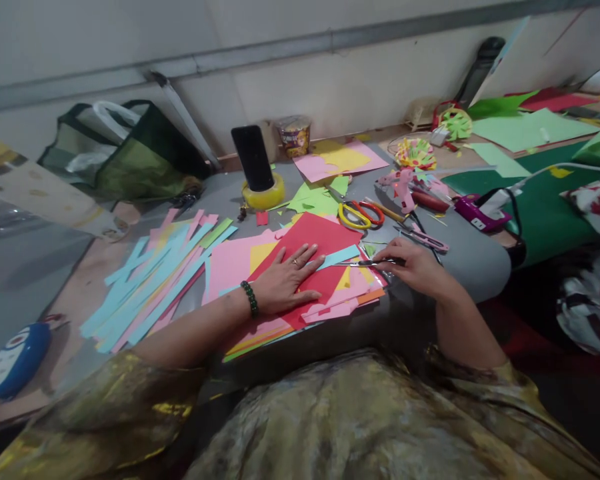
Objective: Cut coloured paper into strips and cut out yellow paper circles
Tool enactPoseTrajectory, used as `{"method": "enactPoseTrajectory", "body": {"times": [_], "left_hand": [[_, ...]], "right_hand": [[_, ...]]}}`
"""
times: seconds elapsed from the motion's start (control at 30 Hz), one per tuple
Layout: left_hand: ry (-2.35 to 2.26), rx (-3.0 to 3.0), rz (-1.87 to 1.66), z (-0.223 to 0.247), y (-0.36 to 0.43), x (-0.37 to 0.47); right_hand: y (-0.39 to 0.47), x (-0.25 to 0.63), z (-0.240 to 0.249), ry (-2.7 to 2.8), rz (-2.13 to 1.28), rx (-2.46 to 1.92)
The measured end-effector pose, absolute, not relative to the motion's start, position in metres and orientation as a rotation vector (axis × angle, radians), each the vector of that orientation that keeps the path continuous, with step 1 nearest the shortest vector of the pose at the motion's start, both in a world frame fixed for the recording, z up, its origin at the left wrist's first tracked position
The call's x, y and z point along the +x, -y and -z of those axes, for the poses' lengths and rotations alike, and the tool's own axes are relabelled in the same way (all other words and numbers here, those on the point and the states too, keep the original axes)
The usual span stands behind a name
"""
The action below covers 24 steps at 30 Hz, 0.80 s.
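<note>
My left hand (286, 280) lies flat with its fingers spread on a red sheet of paper (307, 233), its fingertips at the end of a light-blue paper strip (343, 256). In my right hand (414, 265) is what looks like a pair of slim metal scissors (363, 263). Their blades point left, low over the papers and just below the blue strip; my fingers hide the handles. Under the red sheet lies a stack of pink paper (227, 260), with yellow and orange pieces showing. Left of it, many cut paper strips (165, 280) are spread in a loose pile.
Yellow-handled scissors (354, 216), a pink glue gun (404, 190) and a pink cutter (430, 239) lie beyond my right hand. A phone (253, 159) leans upright at a yellow tape roll (264, 193). Behind are a paper cup (295, 135) and a green bag (140, 160). A purple-and-white device (483, 210) sits right.
</note>
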<state>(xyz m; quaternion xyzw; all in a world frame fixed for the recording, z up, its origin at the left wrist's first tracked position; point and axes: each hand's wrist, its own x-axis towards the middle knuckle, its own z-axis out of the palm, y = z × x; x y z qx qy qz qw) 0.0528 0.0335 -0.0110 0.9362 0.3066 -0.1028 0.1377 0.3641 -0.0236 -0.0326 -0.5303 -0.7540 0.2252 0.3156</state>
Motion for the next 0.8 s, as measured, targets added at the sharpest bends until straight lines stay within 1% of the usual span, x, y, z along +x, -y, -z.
{"method": "enactPoseTrajectory", "body": {"times": [0.27, 0.43, 0.63, 0.8], "left_hand": [[-0.842, 2.722, 0.281, 0.014, -0.035, 0.067], [-0.873, 2.691, 0.239, 0.014, -0.036, 0.083], [-0.848, 2.704, 0.297, 0.007, -0.038, 0.057], [-0.861, 2.750, 0.293, 0.011, -0.035, 0.047]], "right_hand": [[0.024, 0.370, 0.030, 1.993, -0.444, -1.419], [0.020, 0.368, 0.034, 2.009, -0.499, -1.433], [0.021, 0.369, 0.038, 1.996, -0.499, -1.439], [0.022, 0.360, 0.035, 2.003, -0.464, -1.456]]}}
